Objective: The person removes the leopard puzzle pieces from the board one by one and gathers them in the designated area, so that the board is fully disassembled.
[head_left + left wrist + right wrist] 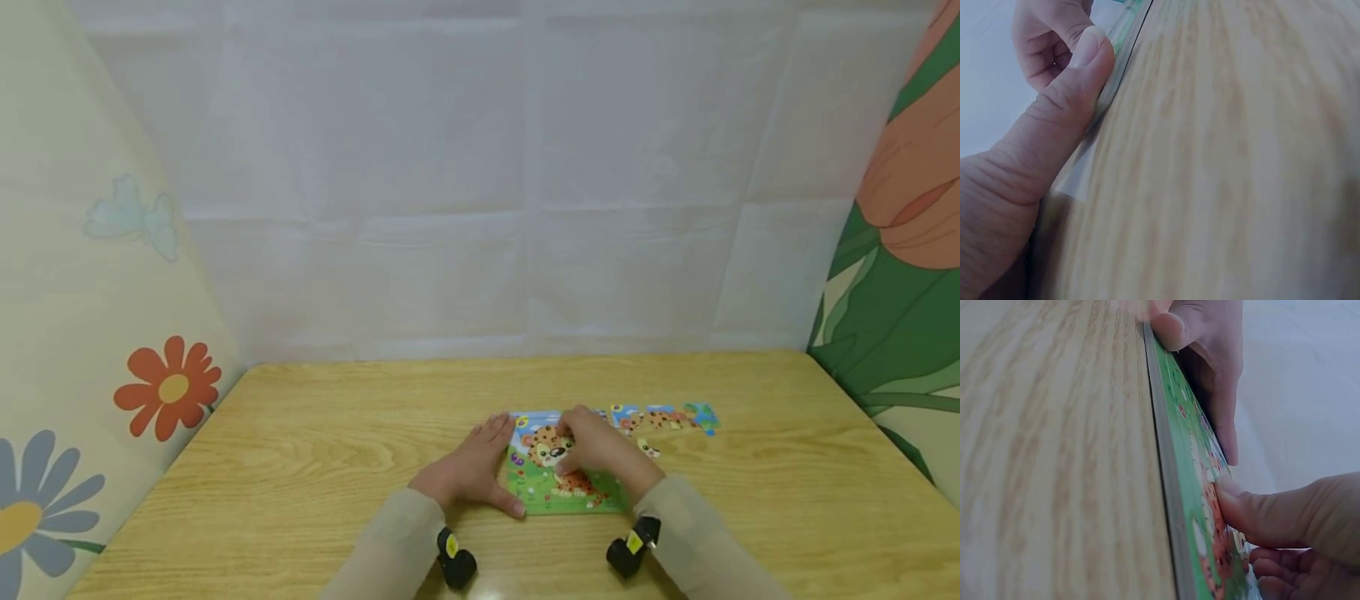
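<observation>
A jigsaw puzzle (536,492) with a cartoon leopard on green grass lies flat on the wooden table in the head view. Along its left side rests my left hand (472,467), fingers extended, with the thumb at the near left corner. My right hand (600,446) is over the puzzle's right half, its index finger bent and its thumb (1241,503) down on the picture. Between them the right thumb and index finger pinch a puzzle piece at the leopard's face, mostly hidden by the hand. The left wrist view shows the left thumb (1088,62) against the board's edge.
Right of the board, a row of joined pieces (652,419) with leopard spots lies on the table (337,433), ending in a blue-green piece (703,414). One loose piece (648,449) is beside the right wrist. A white sheet (420,167) hangs behind the table.
</observation>
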